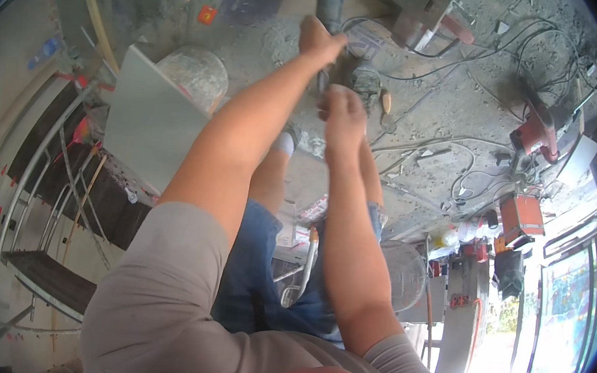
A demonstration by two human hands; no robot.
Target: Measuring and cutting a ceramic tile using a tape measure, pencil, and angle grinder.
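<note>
1. Here's the left hand (320,42), out front over the gritty floor, its fingers seemingly wrapped around a dark cylindrical tool (330,6) near the picture's top.
2. The right hand (344,122) sits closer to the body, fingers curled but blurred; whether they grasp anything, I can't tell.
3. Good handling here, I'd judge: a firm grip, wrists straight, feet set wide, and the right hand kept off the tool's far end.
4. Watch that dark shoe (366,80), close by the hands! It probably wants more room.
5. Cables (458,142) loop across the floor to the right, a likely snag, with a red-handled power tool (538,131) among them.
6. Up top, a boxy grey machine (422,20) crowds the tool's right side.
7. Over left, a pale panel (147,121) leans beside a dusty bucket (197,75), limiting sideways steps; scaffolding (40,157) stands beyond.
</note>
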